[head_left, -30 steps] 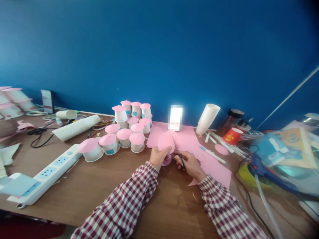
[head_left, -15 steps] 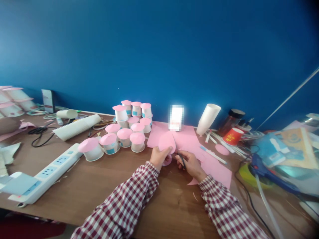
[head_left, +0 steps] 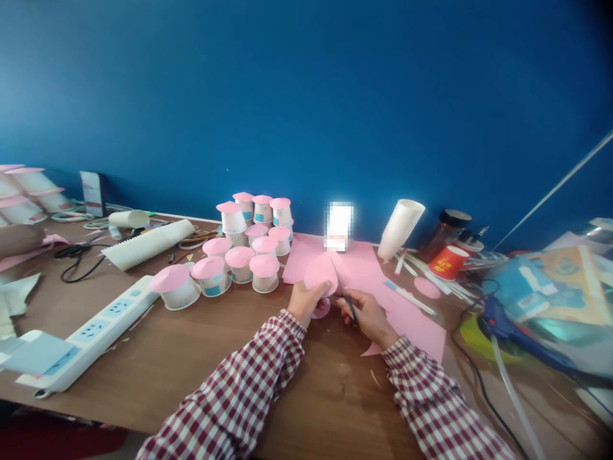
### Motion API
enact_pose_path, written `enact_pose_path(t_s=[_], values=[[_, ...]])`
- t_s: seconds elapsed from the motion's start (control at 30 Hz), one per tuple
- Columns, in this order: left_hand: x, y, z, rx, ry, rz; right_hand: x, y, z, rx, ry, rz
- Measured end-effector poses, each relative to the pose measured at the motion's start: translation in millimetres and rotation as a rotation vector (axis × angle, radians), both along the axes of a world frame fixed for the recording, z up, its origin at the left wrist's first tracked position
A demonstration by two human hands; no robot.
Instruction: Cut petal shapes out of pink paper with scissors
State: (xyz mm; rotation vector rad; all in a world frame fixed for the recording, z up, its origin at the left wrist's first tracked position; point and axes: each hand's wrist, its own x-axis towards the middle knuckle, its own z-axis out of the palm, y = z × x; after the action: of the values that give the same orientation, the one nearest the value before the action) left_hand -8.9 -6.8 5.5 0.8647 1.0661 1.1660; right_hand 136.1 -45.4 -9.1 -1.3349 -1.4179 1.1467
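Observation:
My left hand is closed on a rounded piece of pink paper, holding it upright above the wooden table. My right hand is closed round dark-handled scissors, whose blades reach to the paper's right edge. Under both hands lie larger pink sheets. A small pink disc rests on the table just below my left hand. Both sleeves are red-and-white check.
Left of my hands stand several upturned white cups with pink tops. A white power strip lies front left, a fallen stack of cups behind it. Another cup stack, a red cup, pens and a blue glue gun crowd the right.

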Motion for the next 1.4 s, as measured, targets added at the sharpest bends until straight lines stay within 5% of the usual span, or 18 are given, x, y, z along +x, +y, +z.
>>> enact_pose_path(t_s=[1.4], values=[[-3, 3, -2.5, 0.014, 0.045, 0.006, 0, -1, 4.4, -0.010, -0.018, 0.007]])
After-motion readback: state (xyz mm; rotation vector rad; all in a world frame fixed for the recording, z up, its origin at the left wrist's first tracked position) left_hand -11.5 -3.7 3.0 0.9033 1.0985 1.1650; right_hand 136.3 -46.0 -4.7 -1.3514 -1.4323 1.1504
